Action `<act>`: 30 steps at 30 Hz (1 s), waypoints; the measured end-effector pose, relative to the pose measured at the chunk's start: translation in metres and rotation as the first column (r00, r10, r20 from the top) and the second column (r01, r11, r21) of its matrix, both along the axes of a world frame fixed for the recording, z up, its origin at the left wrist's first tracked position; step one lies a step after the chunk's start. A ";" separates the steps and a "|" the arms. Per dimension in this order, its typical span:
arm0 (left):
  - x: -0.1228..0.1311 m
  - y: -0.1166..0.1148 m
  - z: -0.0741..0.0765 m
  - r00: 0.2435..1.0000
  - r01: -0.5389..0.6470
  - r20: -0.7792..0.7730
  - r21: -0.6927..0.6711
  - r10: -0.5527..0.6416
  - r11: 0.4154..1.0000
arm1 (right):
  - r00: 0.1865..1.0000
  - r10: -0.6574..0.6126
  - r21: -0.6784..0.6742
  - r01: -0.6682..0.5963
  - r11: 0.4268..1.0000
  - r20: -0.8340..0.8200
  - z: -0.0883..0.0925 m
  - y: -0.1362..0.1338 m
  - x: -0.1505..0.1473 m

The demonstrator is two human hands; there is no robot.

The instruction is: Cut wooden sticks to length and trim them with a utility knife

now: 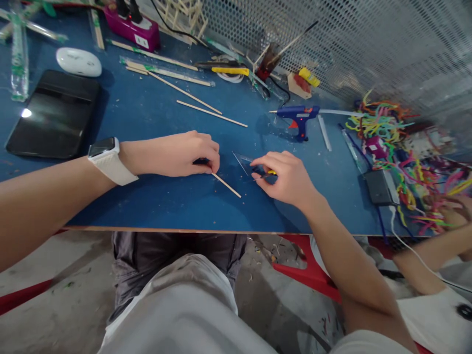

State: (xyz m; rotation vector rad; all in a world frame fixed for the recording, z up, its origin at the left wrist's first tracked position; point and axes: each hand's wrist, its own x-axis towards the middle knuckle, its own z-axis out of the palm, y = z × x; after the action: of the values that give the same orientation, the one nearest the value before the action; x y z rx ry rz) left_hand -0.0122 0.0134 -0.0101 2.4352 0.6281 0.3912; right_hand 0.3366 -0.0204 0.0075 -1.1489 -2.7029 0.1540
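Note:
My left hand (180,155), with a white smartwatch on the wrist, rests on the blue table (147,201) with its fingers curled, pinning one end of a thin wooden stick (227,186). My right hand (285,174) is closed around a small yellow-handled tool (268,173) whose tip points toward the stick. A small clear plastic piece (241,161) lies between the two hands.
A blue glue gun (299,118) lies beyond my right hand. Two loose sticks (206,105), a black tablet (53,115), a white mouse (78,62) and a pink power strip (132,27) are farther back. Coloured pipe cleaners (401,147) and another person's hand (453,211) are at right.

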 end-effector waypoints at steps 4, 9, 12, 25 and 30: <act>0.001 0.001 -0.002 1.000 -0.016 0.022 -0.007 0.017 1.000 | 0.999 -0.007 -0.006 0.008 1.000 0.044 -0.006 0.013 -0.005; 0.002 0.000 -0.004 0.997 -0.072 0.008 -0.022 0.072 0.997 | 0.995 -0.094 0.046 0.093 0.995 0.022 -0.008 0.029 -0.014; 0.002 0.000 -0.005 0.997 -0.077 0.003 -0.032 0.077 0.997 | 0.997 -0.014 -0.017 0.013 1.000 -0.072 0.007 0.032 -0.016; -0.003 0.005 -0.002 0.998 0.066 0.028 -0.050 -0.064 0.997 | 0.786 0.618 0.314 -0.591 0.743 0.015 0.005 0.037 -0.050; 0.000 0.002 -0.001 0.997 0.072 0.020 0.001 -0.072 0.997 | 0.796 0.604 0.299 -0.567 0.767 -0.041 -0.005 0.032 -0.048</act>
State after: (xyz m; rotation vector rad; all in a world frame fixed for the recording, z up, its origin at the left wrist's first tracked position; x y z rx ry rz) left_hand -0.0123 0.0153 -0.0116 2.4436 0.5300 0.3852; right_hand 0.2885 0.0119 0.0027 -0.1726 -2.7482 -0.0532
